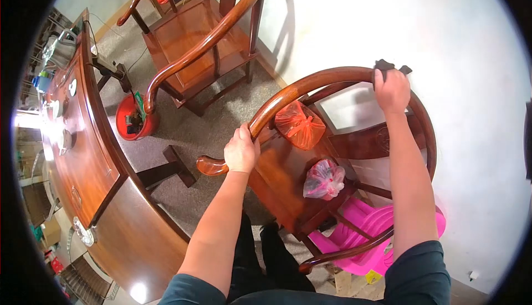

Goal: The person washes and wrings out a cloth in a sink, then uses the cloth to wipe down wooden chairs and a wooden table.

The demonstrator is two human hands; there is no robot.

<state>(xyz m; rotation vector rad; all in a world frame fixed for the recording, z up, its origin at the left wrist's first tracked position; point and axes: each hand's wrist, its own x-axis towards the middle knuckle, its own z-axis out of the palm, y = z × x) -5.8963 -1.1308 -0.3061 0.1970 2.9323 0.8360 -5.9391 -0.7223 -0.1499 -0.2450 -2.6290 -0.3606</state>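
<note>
A dark cloth [384,65] is bunched under my right hand [393,90], which presses it onto the top of the curved back rail of a glossy wooden armchair [327,77]. My left hand [242,148] grips the same chair's armrest, near its curled front end; the fingers wrap round the wood. On the chair's seat lie a tied orange plastic bag [300,125] and a smaller clear bag [325,180] with pink and white contents. What is inside the orange bag cannot be made out.
A second wooden armchair [194,44] stands beyond. At the left is a long wooden tea table [149,222] with cups and a kettle on it. A red bucket [126,130] sits on the floor between. A pink plastic stool [354,216] stands beside the chair, near the white wall [476,138].
</note>
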